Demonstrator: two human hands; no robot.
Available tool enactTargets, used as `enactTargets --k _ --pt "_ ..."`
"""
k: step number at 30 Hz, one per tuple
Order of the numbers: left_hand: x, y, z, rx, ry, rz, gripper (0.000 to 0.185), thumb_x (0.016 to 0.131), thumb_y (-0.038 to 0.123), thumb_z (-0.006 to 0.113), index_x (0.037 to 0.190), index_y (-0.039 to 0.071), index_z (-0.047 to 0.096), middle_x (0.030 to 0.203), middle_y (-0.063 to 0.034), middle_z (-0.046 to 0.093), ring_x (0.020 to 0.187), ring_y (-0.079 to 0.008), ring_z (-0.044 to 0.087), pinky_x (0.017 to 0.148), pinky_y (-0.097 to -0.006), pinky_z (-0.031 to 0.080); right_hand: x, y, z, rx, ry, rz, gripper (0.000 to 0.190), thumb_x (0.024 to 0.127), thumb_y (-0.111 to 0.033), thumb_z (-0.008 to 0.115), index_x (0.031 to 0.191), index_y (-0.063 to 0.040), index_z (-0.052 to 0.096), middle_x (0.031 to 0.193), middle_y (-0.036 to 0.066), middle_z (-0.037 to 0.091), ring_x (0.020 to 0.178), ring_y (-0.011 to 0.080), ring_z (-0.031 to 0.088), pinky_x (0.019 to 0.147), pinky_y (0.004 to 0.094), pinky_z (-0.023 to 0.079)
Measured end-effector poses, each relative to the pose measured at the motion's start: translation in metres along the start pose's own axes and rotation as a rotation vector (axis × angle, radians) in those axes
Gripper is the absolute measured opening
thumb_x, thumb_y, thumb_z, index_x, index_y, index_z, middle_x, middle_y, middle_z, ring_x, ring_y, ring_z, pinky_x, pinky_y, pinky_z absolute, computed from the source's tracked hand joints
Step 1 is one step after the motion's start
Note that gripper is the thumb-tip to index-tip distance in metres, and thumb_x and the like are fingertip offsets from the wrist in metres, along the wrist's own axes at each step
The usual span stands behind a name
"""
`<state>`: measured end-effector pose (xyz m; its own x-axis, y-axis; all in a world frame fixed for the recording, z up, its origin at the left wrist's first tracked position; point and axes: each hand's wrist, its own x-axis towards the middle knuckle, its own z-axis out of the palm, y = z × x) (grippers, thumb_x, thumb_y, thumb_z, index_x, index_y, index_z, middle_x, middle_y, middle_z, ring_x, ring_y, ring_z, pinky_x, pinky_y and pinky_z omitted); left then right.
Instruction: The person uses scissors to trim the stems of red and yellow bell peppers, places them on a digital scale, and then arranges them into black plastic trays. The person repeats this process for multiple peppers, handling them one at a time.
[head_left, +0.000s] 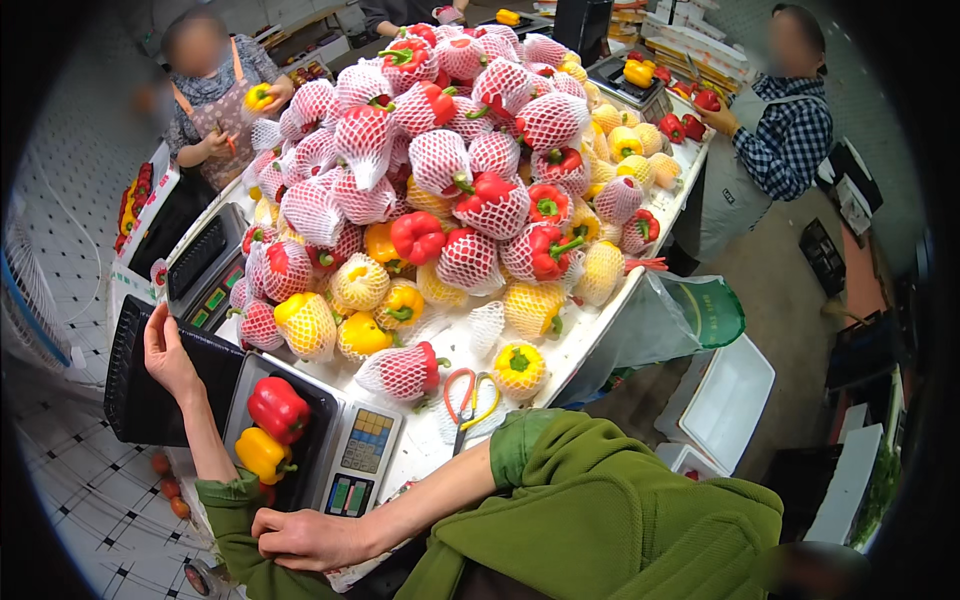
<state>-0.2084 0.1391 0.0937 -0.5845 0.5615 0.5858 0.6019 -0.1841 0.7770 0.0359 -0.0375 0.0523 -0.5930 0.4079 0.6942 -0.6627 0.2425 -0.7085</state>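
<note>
My left hand (172, 356) is raised over a black plastic crate (172, 382), fingers loosely bent, with nothing visible in it. My right hand (313, 538) crosses to my left arm and grips its green sleeve (251, 525) by the forearm. Between my arms stands a digital scale (364, 450); a red bell pepper (278, 409) and a yellow bell pepper (262, 455) lie in its black tray, and another red thing is partly hidden below them. Scissors with red and yellow handles (466, 409) lie right of the scale, near a netted yellow pepper (519, 369).
A large heap of red and yellow peppers, many in foam nets (442, 161), covers much of the white table (592, 330). A second scale (214, 289) stands at left. Co-workers (217, 105) (780, 127) handle peppers across the table. A plastic bag (660, 322) hangs at the right edge by white foam boxes (724, 397).
</note>
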Motion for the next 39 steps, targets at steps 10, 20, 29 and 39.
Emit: enactTargets --k 10,20,29,39 --pt "0.059 -0.114 -0.037 -0.565 0.311 -0.959 0.029 0.091 0.023 0.058 0.118 0.017 0.064 0.119 0.0025 0.066 0.099 -0.013 0.064 0.075 -0.031 0.049 0.009 -0.071 -0.051 -0.042 -0.079 0.067 0.021 0.062 -0.019 0.068 0.068 -0.003 0.058 0.072 0.013 0.056 0.068 0.0294 0.059 0.061 0.0401 0.047" --pt "0.074 0.036 0.046 -1.511 -0.326 -0.512 0.02 0.095 0.007 0.049 0.111 -0.001 0.058 0.102 -0.0083 0.061 0.086 -0.0195 0.052 0.082 -0.0362 0.043 -0.053 -0.091 -0.134 0.007 -0.227 0.214 0.017 0.064 -0.02 0.068 0.071 -0.006 0.061 0.076 0.013 0.06 0.074 0.028 0.06 0.066 0.0408 0.047" --pt "-0.179 0.175 0.054 -0.163 -0.794 -0.16 0.017 0.091 0.006 0.056 0.106 -0.001 0.06 0.094 -0.0087 0.062 0.083 -0.0124 0.058 0.074 -0.0237 0.047 -0.184 -0.194 -0.44 -1.413 0.673 0.351 0.039 0.076 -0.022 0.072 0.111 -0.008 0.064 0.11 0.01 0.062 0.097 0.0258 0.059 0.089 0.0384 0.047" --pt "-0.246 0.17 0.107 -0.132 -1.142 -0.532 0.035 0.085 0.0 0.062 0.12 -0.005 0.06 0.111 -0.0135 0.062 0.105 -0.0203 0.063 0.084 -0.0293 0.051 -0.22 -0.181 -0.607 -1.535 0.624 0.569 0.081 0.06 -0.04 0.086 0.128 -0.009 0.056 0.109 0.016 0.065 0.101 0.0313 0.063 0.091 0.0403 0.05"
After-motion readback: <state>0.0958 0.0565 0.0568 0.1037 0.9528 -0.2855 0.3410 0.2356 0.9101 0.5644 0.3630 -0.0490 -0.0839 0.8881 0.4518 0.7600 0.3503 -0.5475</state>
